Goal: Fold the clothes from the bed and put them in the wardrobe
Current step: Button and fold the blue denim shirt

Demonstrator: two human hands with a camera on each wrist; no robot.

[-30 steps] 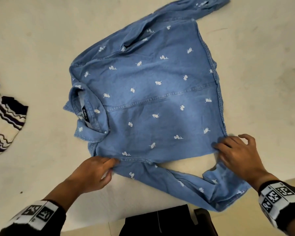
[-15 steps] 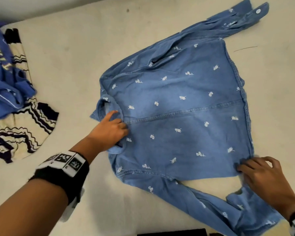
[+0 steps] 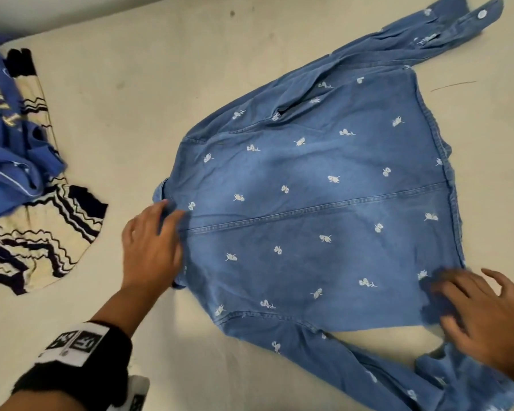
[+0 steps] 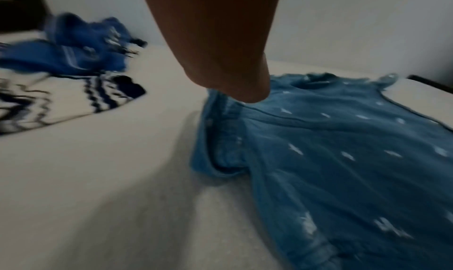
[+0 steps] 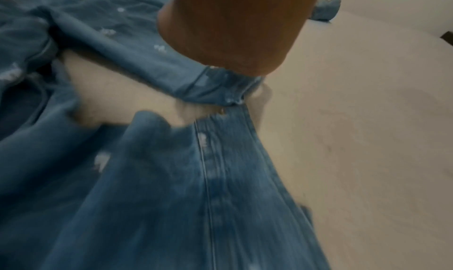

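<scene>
left hand point(image 3: 150, 247) lies flat, fingers straight, on the collar end of the shirt point(image 3: 324, 209), pressing it onto the bed point(image 3: 161, 84). in the left wrist view only the heel of this hand point(image 4: 232, 70) shows, down on the blue cloth point(image 4: 343, 158) by the bunched collar. right hand point(image 3: 487, 318) rests with spread, loosely straight fingers on the near hem corner of the shirt, holding nothing; it is blurred. the right wrist view shows the wrist point(image 5: 232, 32) over the hem corner point(image 5: 215, 88), with the button strip running toward the camera.

shirt lies spread back up on the bed, one sleeve reaching to the far right, the other trailing along the near edge below the right hand. well apart to the left lie a striped sweater point(image 3: 36, 241) and, on top of it, a crumpled blue top point(image 3: 9, 149).
</scene>
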